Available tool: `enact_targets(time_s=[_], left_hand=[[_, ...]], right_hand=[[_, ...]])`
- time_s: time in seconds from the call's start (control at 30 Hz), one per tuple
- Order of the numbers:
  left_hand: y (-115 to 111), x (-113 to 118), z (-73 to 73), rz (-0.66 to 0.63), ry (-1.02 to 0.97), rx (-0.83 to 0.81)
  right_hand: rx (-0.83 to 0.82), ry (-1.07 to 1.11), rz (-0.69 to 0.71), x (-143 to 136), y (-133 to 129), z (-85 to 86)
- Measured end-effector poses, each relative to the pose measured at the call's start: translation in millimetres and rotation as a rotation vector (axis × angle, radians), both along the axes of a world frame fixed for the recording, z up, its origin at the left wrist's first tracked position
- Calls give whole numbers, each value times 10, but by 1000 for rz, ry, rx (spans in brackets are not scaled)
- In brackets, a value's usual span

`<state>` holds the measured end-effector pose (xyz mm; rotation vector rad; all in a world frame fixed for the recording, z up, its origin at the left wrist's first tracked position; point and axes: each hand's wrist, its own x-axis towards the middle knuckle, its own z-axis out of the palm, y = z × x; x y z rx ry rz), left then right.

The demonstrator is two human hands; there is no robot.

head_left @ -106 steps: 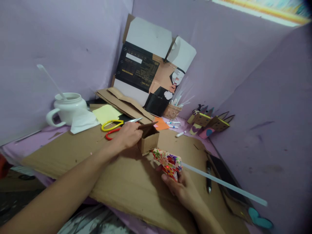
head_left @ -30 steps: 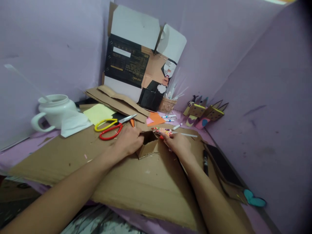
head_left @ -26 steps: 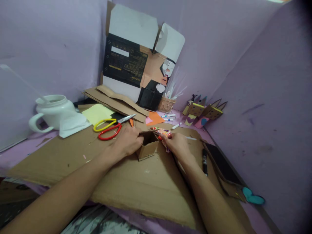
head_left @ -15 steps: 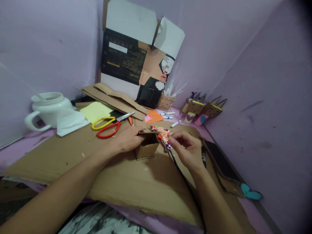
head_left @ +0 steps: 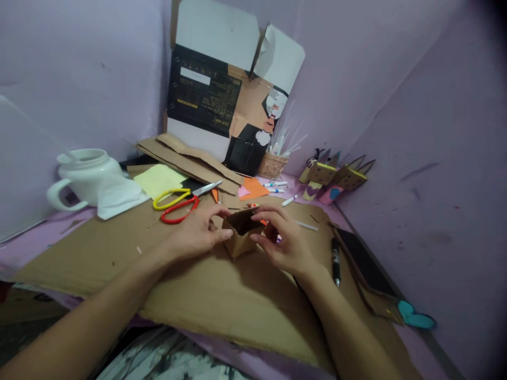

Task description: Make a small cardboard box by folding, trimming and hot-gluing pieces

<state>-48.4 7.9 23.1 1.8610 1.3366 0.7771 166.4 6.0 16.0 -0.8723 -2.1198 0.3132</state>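
A small open-topped cardboard box (head_left: pixel 242 245) stands on the cardboard sheet in front of me, its front corner turned toward me. My left hand (head_left: pixel 200 232) grips its left side, thumb on the near wall and fingers behind the rim. On the right side, my right hand (head_left: pixel 285 237) pinches the rim between thumb and fingers. Mostly hidden behind that hand and the box is a floral-patterned object (head_left: pixel 252 205) on a black cord. Beyond my left hand lie scissors (head_left: pixel 180 208) with one yellow and one red handle.
A cardboard sheet (head_left: pixel 190 301) covers the table. At left stands a white mug (head_left: pixel 89 177); a black pen (head_left: pixel 336 261) and a dark flat device (head_left: pixel 364 258) lie at right. Markers (head_left: pixel 289 200), orange paper (head_left: pixel 254 188) and a propped carton (head_left: pixel 202 95) are behind.
My right hand has moved left from beside the floral-patterned object onto the box rim. The box has turned corner-forward, and my left thumb now shows on its near wall.
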Motion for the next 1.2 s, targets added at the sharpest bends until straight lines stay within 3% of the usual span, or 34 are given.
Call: enact_targets(time_s=[0.27, 0.4, 0.53, 0.7, 0.93, 1.2], left_hand=[[48, 69, 19, 34, 62, 131], [-5, 44, -24, 102, -72, 410], [-53, 24, -102, -98, -81, 540], [-57, 68, -165, -150, 80, 685], [2, 154, -160, -192, 302, 562], [17, 206, -114, -188, 424, 484]], right_hand=[[127, -197, -48, 105, 5, 15], [71, -260, -91, 95, -45, -13], [-39, -232, -60, 52, -58, -16], [-107, -247, 11, 44, 34, 21], [-119, -336, 56, 23, 199, 81], [-178, -420, 84, 100, 291, 55]])
